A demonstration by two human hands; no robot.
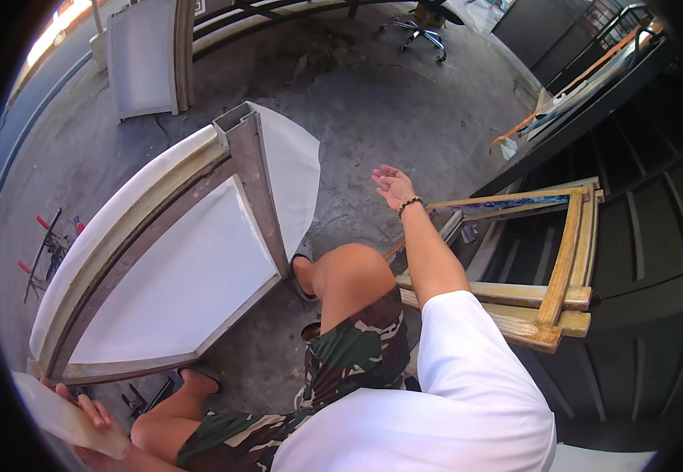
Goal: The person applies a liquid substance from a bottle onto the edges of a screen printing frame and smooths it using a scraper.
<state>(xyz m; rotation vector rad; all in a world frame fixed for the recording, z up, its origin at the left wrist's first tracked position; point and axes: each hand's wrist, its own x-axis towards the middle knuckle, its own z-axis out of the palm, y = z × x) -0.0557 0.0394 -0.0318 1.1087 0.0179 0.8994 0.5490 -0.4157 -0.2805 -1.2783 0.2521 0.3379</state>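
My right hand point(395, 187) reaches out over the concrete floor with its fingers stretched and nothing in them; a beaded bracelet circles the wrist. At the lower left, my left hand point(93, 411) has its fingers round the edge of a pale, flat, smooth piece point(78, 429), partly cut off by the picture's rim. Just beyond it stands a large frame point(266, 185) with brown and grey bars and a white panel point(180, 275) set in it. White sheet material point(298, 165) sticks out past its far right side, and more runs along its left edge.
Wooden frames point(565, 259) are stacked on my right, beside dark ribbed panels point(640, 275). Red-handled clamps point(50, 248) lie at the left. Another white-panelled frame point(141, 59) stands at the far left. A wheeled chair base point(416, 35) is at the back.
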